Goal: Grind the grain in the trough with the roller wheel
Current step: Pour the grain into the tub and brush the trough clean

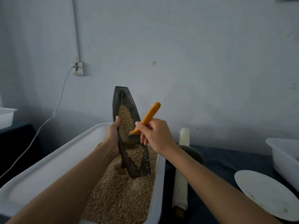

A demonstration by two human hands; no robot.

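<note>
The left hand [113,136] grips the side wall of the dark trough [124,113], tilted so its low end dips into the white tub [53,160] of grain [119,196] beneath both forearms. More grain lies inside the trough. The right hand [155,135] pinches an orange-handled brush [149,118], bristles against the trough floor between the hands. The roller wheel [191,152] with its white rod lies just right of the tub, below the right forearm.

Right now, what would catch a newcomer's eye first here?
The dark trough, tilted up at centre with its near end in the white tub of grain, held by the left hand. The right hand grips an orange-handled brush against the trough's grain. The roller wheel lies unused to the right.
</note>
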